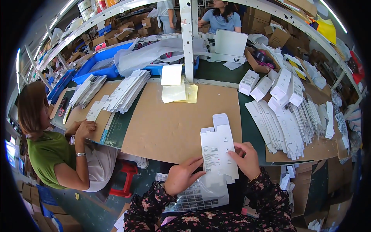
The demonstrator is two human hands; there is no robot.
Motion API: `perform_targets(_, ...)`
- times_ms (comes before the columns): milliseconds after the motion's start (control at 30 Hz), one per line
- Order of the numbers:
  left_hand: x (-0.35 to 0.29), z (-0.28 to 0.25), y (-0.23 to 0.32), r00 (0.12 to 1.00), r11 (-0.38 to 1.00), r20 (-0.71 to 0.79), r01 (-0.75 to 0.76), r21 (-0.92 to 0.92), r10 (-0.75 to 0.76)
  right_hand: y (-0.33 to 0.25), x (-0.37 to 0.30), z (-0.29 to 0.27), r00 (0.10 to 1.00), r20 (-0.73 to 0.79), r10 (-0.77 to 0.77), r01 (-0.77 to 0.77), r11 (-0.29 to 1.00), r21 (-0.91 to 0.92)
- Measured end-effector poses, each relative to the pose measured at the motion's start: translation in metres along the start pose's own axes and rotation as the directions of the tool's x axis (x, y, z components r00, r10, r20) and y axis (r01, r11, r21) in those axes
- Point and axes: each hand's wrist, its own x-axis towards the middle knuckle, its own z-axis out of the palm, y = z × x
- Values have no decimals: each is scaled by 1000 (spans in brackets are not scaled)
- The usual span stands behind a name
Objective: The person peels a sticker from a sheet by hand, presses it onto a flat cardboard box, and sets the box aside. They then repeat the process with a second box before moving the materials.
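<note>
Near edge of the dark green table runs just in front of the wearer; the large flat brown cardboard sheet covers its middle. Main open room is on that sheet, left of the flattened white cardboard carton, reaching up to the white and pale-yellow paper pieces near the white metal post. Room bounded left by the slanted stack of flat white cartons, right by the fanned rows of flat white cartons, with upright white boxes behind those rows. Carton's flaps point away over the sheet; its lower end crosses the table's near edge and overlaps the clear plastic sheet with dark printed rectangles. Right hand is partly curled, grasping the carton's right side, thumb on the printed face. Left hand is half open, thumb spread from fingers, fingertips at the carton's lower left edge; can't tell whether it grips.
</note>
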Motion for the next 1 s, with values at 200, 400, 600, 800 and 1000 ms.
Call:
perform_targets(200,-4,3,-3,1000,1000,-7,7,3,-7,-2,-4,4,996,35,83,-90,960,265)
perform_targets(400,-14,-13,0,998,999,-47,35,10,-34,-19,7,-7,981,127,149,-195,810,554)
perform_targets(600,-34,-27,7,999,996,13,-38,-76,39,-45,41,-4,994,-82,67,-7,814,580)
perform_targets(800,-32,-27,15,999,995,44,-15,-94,19,-62,61,52,934,357,-16,-190,825,533)
perform_targets(1000,-37,-34,2,999,991,-23,32,-132,-35,-50,38,37,861,464,-208,76,955,287)
